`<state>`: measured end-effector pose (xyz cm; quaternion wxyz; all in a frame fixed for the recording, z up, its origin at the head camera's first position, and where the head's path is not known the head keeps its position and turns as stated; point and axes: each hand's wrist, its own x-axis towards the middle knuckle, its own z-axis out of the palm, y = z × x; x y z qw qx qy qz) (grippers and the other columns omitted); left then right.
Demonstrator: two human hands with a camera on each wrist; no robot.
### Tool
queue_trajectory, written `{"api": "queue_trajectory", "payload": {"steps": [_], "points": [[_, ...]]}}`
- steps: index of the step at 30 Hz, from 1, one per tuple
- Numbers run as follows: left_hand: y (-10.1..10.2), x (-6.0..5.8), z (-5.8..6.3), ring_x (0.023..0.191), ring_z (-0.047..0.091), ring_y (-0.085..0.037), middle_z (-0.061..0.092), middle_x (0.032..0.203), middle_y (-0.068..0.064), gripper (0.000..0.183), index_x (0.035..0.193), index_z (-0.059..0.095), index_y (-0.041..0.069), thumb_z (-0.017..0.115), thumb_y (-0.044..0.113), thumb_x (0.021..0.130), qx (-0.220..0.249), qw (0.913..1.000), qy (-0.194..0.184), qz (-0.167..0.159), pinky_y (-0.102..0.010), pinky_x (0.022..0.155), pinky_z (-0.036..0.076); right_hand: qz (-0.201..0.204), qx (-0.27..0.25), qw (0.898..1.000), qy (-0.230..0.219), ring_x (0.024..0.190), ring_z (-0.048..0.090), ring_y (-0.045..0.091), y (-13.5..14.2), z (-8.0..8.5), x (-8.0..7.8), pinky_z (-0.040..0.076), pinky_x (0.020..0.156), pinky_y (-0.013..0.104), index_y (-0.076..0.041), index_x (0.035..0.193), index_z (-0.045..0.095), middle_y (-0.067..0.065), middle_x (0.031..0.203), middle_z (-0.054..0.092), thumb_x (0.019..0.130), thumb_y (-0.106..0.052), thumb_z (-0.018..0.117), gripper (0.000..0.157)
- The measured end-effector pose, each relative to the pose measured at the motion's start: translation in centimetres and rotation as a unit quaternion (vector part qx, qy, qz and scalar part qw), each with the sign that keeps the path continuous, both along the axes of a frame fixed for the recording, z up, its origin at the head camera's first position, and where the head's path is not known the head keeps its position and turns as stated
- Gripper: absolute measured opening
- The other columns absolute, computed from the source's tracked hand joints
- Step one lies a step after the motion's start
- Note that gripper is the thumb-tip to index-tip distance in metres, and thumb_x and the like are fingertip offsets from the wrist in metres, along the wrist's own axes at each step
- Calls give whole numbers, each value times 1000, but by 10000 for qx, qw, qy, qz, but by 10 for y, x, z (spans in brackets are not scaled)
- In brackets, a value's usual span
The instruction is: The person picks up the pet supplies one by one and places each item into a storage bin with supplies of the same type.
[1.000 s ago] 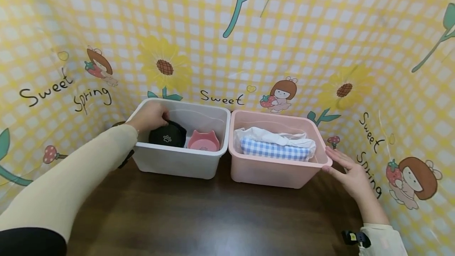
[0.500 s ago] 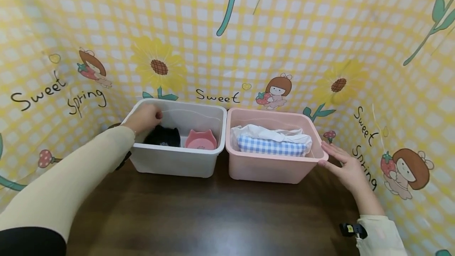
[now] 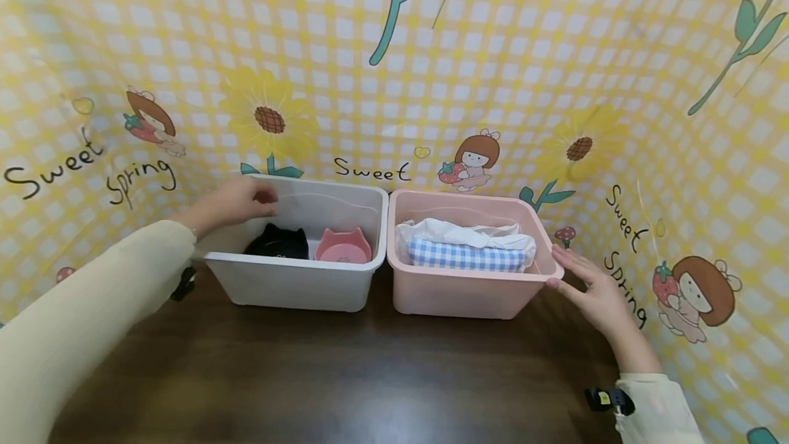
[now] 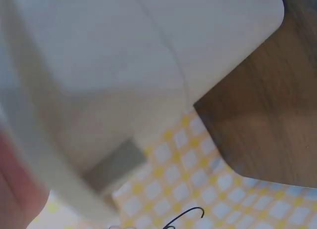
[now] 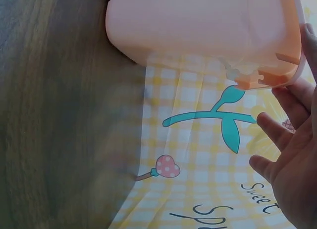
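Note:
My left hand [image 3: 237,201] hovers over the left end of the white bin [image 3: 296,286], fingers loosely bent and nothing in them. Below it, inside that bin, lies a black cat-eared bowl [image 3: 279,242]. A pink cat-eared bowl [image 3: 343,247] sits to its right. The left wrist view mostly shows the bin's outer wall [image 4: 109,51]. My right hand [image 3: 594,297] touches the right front corner of the pink bin [image 3: 462,299]. In the right wrist view its fingers [image 5: 277,130] are spread, some right at the bin's rim.
Inside the pink bin lies a blue-and-white checked cloth bundle [image 3: 471,256] with white fabric [image 3: 456,231] behind it. Both bins stand side by side on a dark wooden table [image 3: 370,375]. A yellow checked curtain [image 3: 524,53] rises behind and at the sides.
My left hand has let go of the black bowl, which has settled flat in the white bin, and has drawn up and left. The right hand keeps its place; the head view shifts slightly.

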<state>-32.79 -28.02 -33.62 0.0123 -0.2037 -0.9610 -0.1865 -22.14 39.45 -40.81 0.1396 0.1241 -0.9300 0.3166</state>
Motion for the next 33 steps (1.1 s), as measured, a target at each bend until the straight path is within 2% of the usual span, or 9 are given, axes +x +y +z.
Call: {"api": "queue_trajectory", "payload": {"steps": [4, 8, 12, 16, 20, 24, 28, 30, 33], "points": [[-5, 12, 10, 107, 67, -37, 73, 114, -18, 35, 118, 71, 1, 71, 29, 98, 102, 9999, -43, 61, -55, 90, 54, 28, 84, 9997, 237, 148, 36, 42, 0, 1, 2, 27, 114, 70, -25, 149, 55, 11, 154, 50, 91, -33, 79, 64], [-10, 29, 19, 109, 67, -36, 73, 118, -17, 34, 118, 73, 5, 72, 32, 97, 272, 9995, 86, 149, -56, 91, 53, -33, 136, 9992, 379, 146, 40, 41, -2, 2, 4, 29, 115, 67, -21, 146, 59, 13, 150, 54, 89, -31, 81, 62], [-12, 51, 28, 109, 67, -36, 75, 114, -14, 30, 115, 75, 8, 75, 30, 95, 308, 9978, 567, 124, -58, 93, 51, -70, 158, 9983, 557, 142, 43, 44, -5, 1, 7, 30, 113, 68, -17, 143, 62, 14, 148, 57, 87, -30, 83, 61], [-17, 74, 32, 105, 67, -34, 75, 111, -10, 26, 112, 76, 12, 78, 30, 93, 257, 9937, 1075, 188, -56, 89, 51, -75, 223, 9969, 750, 140, 45, 46, -9, -1, 9, 27, 115, 68, -12, 140, 64, 15, 145, 60, 87, -30, 83, 59], [-24, 93, 29, 95, 68, -24, 76, 110, -3, 21, 108, 77, 20, 80, 31, 90, 247, 9878, 1507, 290, -46, 81, 53, -122, 261, 9953, 928, 137, 48, 47, -10, -2, 12, 25, 118, 65, -8, 136, 67, 18, 140, 63, 86, -27, 84, 56], [-30, 106, 23, 86, 64, -13, 77, 105, 1, 19, 103, 78, 24, 85, 25, 85, 276, 9782, 2048, 182, -30, 71, 50, -197, 297, 9930, 1129, 133, 51, 47, -11, -2, 16, 30, 116, 65, -6, 131, 70, 18, 135, 66, 86, -25, 85, 51], [-35, 115, 15, 88, 62, -7, 76, 100, 5, 23, 98, 78, 24, 89, 17, 78, 357, 9680, 2483, 38, -15, 73, 44, -338, 329, 9907, 1277, 130, 54, 45, -12, -4, 21, 36, 109, 65, -8, 127, 72, 17, 133, 68, 86, -24, 85, 46], [-39, 121, 10, 87, 60, -4, 75, 97, 6, 25, 97, 78, 23, 90, 15, 76, 421, 9653, 2578, -1, -12, 75, 41, -392, 351, 9896, 1336, 129, 55, 43, -12, -5, 22, 39, 106, 65, -9, 127, 72, 17, 132, 68, 86, -23, 85, 45], [-43, 130, 4, 84, 58, -4, 74, 93, 5, 29, 97, 78, 20, 91, 10, 73, 522, 9634, 2630, -42, -14, 76, 41, -442, 383, 9880, 1432, 127, 56, 43, -11, -7, 24, 40, 104, 66, -9, 127, 72, 17, 131, 68, 86, -22, 84, 45]]}}
